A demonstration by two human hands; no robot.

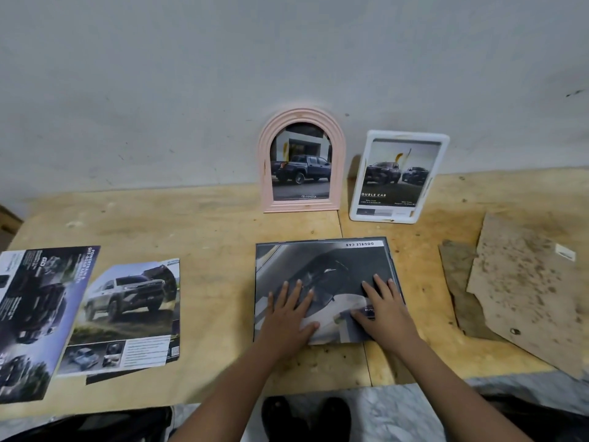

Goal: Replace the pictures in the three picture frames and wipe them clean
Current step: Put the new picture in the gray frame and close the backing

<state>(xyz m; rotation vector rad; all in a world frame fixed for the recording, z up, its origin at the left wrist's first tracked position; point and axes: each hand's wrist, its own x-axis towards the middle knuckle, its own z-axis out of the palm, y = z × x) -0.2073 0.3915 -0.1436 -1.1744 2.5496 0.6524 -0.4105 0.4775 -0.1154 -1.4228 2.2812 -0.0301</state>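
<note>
Head view shows a wooden table (207,224) that stands against a grey wall (191,74). Near the front edge, about in the middle, a dark frame (322,241) lies flat, and a car picture (318,269) lies on top of it. The left hand (288,317) and the right hand (384,311) both rest on the near half of this picture. The fingers are straight and spread and they grip nothing. It seems the person presses the sheet flat so that it sits evenly inside the frame's border, because loose paper would curl or slide.

At the back edge, a pink arched frame (301,114) and a white frame (408,135) lean on the wall, near each other but apart. Each one has a car picture inside. Probably they are put there to keep them out of the working place. Yellow marks show on both of them, so the wiping looks not finished.

Toward the left edge lie two brochure pages (127,314), and one partly overlaps the other. They may be spare pictures or removed ones; this cannot be told. Near the right edge lies a stained brown cloth (522,291), close enough for the right hand to reach, probably for the cleaning step.
</note>
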